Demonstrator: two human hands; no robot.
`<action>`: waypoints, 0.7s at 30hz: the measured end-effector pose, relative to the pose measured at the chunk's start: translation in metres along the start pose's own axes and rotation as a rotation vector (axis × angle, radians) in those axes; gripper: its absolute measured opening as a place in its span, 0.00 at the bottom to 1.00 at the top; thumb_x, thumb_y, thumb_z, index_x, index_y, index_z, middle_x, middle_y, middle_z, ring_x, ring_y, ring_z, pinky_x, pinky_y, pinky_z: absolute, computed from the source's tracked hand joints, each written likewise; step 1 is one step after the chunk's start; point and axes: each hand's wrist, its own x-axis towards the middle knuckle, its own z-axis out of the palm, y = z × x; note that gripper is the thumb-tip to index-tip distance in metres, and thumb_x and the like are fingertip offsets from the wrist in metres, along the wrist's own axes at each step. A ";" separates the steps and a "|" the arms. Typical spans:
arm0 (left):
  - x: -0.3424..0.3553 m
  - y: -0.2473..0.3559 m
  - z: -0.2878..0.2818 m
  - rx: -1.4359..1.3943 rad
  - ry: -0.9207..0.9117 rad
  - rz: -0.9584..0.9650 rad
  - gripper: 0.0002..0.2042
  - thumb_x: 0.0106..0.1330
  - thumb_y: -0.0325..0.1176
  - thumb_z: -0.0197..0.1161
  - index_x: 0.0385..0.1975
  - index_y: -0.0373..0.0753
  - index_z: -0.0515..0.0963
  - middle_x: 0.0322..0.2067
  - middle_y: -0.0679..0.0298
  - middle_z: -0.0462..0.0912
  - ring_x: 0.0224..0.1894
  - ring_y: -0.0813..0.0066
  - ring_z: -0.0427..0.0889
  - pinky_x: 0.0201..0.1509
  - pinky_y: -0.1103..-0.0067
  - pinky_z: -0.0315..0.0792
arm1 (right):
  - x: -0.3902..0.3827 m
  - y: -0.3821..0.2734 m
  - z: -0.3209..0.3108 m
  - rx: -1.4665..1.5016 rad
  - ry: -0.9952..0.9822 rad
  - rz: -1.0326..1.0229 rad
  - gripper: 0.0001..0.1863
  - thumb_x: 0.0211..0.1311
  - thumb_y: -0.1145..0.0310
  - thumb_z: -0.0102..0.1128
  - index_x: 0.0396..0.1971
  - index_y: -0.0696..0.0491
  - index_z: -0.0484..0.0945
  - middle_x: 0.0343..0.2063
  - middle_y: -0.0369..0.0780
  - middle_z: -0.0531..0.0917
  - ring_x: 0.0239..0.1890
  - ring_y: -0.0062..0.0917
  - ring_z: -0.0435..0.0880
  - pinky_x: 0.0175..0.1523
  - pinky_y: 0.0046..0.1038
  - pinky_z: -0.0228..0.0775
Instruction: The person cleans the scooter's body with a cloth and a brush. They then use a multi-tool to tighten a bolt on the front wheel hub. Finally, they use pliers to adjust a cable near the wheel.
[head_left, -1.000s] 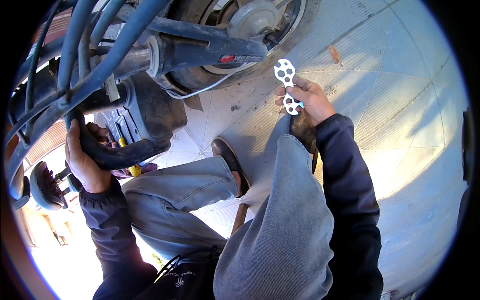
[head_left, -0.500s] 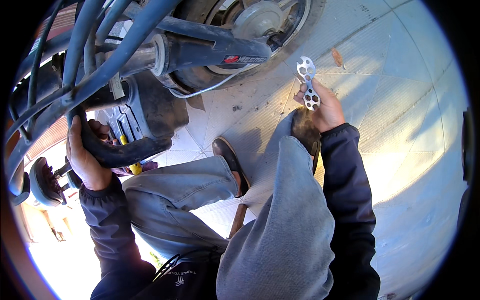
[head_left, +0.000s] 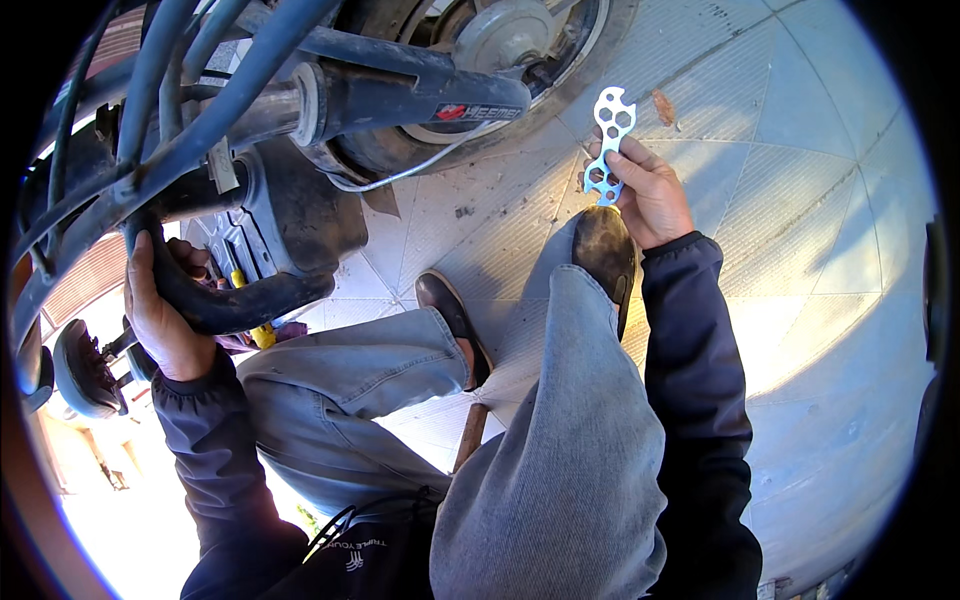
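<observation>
My left hand is wrapped round a thick black curved tube of the two-wheeler's body, at the left. My right hand pinches a flat silver wrench full of hexagonal holes, held upright over the dark shoe on my right foot. Behind the black tube, a black plastic housing shows, with yellow-handled tools partly hidden beside it. My denim-clad legs spread below my hands.
A wheel with a dark shock tube and a thin cable fills the top. Bent frame tubes cross the upper left. Pale tiled floor spreads to the right. A wooden bar lies between my legs.
My right hand has moved up and to the right with the silver wrench, turning it slightly. My left hand stays on the black tube.
</observation>
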 end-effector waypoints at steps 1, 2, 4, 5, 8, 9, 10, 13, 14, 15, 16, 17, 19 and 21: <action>0.000 0.000 0.000 -0.002 -0.002 0.000 0.18 0.66 0.46 0.59 0.37 0.34 0.77 0.27 0.59 0.81 0.30 0.70 0.83 0.41 0.77 0.76 | 0.000 -0.001 -0.001 -0.036 -0.024 0.003 0.20 0.65 0.73 0.56 0.55 0.64 0.71 0.43 0.40 0.80 0.41 0.22 0.79 0.49 0.25 0.72; 0.001 0.000 0.001 -0.005 -0.003 -0.001 0.18 0.65 0.46 0.59 0.37 0.34 0.77 0.27 0.59 0.81 0.30 0.70 0.83 0.41 0.77 0.76 | 0.002 -0.003 -0.003 -0.072 -0.048 0.006 0.19 0.66 0.73 0.56 0.55 0.64 0.71 0.43 0.40 0.80 0.41 0.22 0.79 0.49 0.26 0.72; 0.002 -0.001 -0.001 -0.015 -0.011 -0.011 0.18 0.65 0.47 0.59 0.37 0.34 0.77 0.27 0.59 0.82 0.30 0.70 0.83 0.41 0.77 0.76 | 0.006 -0.005 -0.001 -0.139 -0.070 0.008 0.19 0.67 0.72 0.55 0.54 0.63 0.72 0.43 0.39 0.80 0.42 0.22 0.79 0.50 0.27 0.72; 0.002 -0.001 -0.002 -0.019 -0.013 -0.016 0.18 0.65 0.47 0.59 0.37 0.34 0.77 0.27 0.59 0.82 0.30 0.70 0.83 0.41 0.77 0.76 | 0.008 -0.006 0.003 -0.169 -0.069 0.007 0.19 0.67 0.71 0.56 0.54 0.63 0.72 0.43 0.39 0.80 0.42 0.22 0.79 0.49 0.26 0.72; 0.001 0.000 0.000 -0.017 -0.010 -0.024 0.18 0.65 0.47 0.59 0.36 0.35 0.77 0.27 0.60 0.82 0.30 0.70 0.83 0.41 0.77 0.76 | 0.015 -0.009 0.008 -0.282 -0.077 -0.011 0.18 0.66 0.70 0.57 0.53 0.63 0.73 0.42 0.39 0.80 0.41 0.22 0.79 0.49 0.26 0.71; 0.001 0.001 0.001 -0.013 -0.012 -0.024 0.18 0.65 0.47 0.59 0.36 0.35 0.77 0.27 0.60 0.82 0.30 0.70 0.83 0.41 0.77 0.76 | 0.018 -0.010 0.009 -0.322 -0.081 -0.019 0.18 0.66 0.70 0.58 0.53 0.62 0.74 0.41 0.39 0.80 0.41 0.22 0.79 0.49 0.26 0.71; 0.000 0.001 0.000 -0.005 -0.010 -0.022 0.18 0.65 0.47 0.59 0.36 0.35 0.77 0.27 0.60 0.82 0.30 0.70 0.83 0.41 0.77 0.76 | 0.023 -0.010 0.010 -0.366 -0.090 -0.042 0.18 0.65 0.69 0.58 0.52 0.62 0.74 0.41 0.39 0.80 0.41 0.22 0.79 0.49 0.26 0.71; 0.000 0.000 -0.001 0.006 0.000 -0.017 0.18 0.65 0.48 0.59 0.36 0.35 0.77 0.27 0.60 0.82 0.30 0.70 0.83 0.41 0.77 0.76 | 0.036 -0.012 0.015 -0.485 -0.111 -0.098 0.17 0.65 0.68 0.60 0.50 0.60 0.76 0.39 0.38 0.81 0.40 0.23 0.79 0.50 0.28 0.70; 0.001 0.000 -0.001 0.006 0.003 -0.016 0.19 0.65 0.48 0.59 0.36 0.35 0.77 0.27 0.60 0.82 0.30 0.69 0.83 0.41 0.77 0.76 | 0.039 -0.015 0.018 -0.519 -0.113 -0.109 0.17 0.64 0.68 0.60 0.50 0.60 0.77 0.39 0.38 0.82 0.40 0.23 0.79 0.50 0.28 0.69; 0.001 0.000 -0.001 0.003 0.001 -0.014 0.19 0.65 0.48 0.59 0.36 0.34 0.77 0.27 0.60 0.82 0.30 0.69 0.83 0.41 0.77 0.76 | 0.041 -0.018 0.020 -0.553 -0.116 -0.120 0.16 0.64 0.67 0.60 0.49 0.59 0.78 0.38 0.38 0.82 0.39 0.22 0.79 0.50 0.28 0.69; 0.002 -0.001 -0.001 0.001 0.000 -0.011 0.19 0.65 0.48 0.59 0.36 0.34 0.77 0.27 0.60 0.82 0.30 0.69 0.83 0.41 0.77 0.76 | 0.045 -0.021 0.020 -0.602 -0.134 -0.141 0.16 0.64 0.67 0.60 0.48 0.59 0.78 0.37 0.38 0.83 0.39 0.22 0.79 0.50 0.27 0.68; 0.002 -0.001 -0.001 0.000 -0.002 -0.008 0.19 0.65 0.48 0.59 0.36 0.34 0.77 0.27 0.60 0.82 0.30 0.69 0.83 0.41 0.77 0.76 | 0.049 -0.022 0.020 -0.651 -0.152 -0.162 0.16 0.64 0.66 0.60 0.48 0.59 0.79 0.36 0.37 0.83 0.39 0.22 0.79 0.50 0.27 0.68; 0.001 0.001 0.001 0.001 0.000 -0.005 0.19 0.65 0.47 0.59 0.37 0.34 0.77 0.27 0.59 0.82 0.30 0.69 0.83 0.41 0.76 0.76 | 0.058 -0.023 0.018 -0.729 -0.181 -0.189 0.16 0.63 0.66 0.61 0.46 0.59 0.80 0.35 0.37 0.83 0.38 0.21 0.79 0.50 0.26 0.68; 0.000 0.001 0.002 -0.003 -0.002 -0.006 0.19 0.65 0.47 0.59 0.37 0.34 0.77 0.27 0.59 0.81 0.30 0.69 0.83 0.41 0.76 0.77 | 0.070 -0.022 0.012 -0.786 -0.201 -0.201 0.16 0.63 0.64 0.62 0.45 0.60 0.81 0.34 0.38 0.84 0.38 0.20 0.79 0.49 0.25 0.68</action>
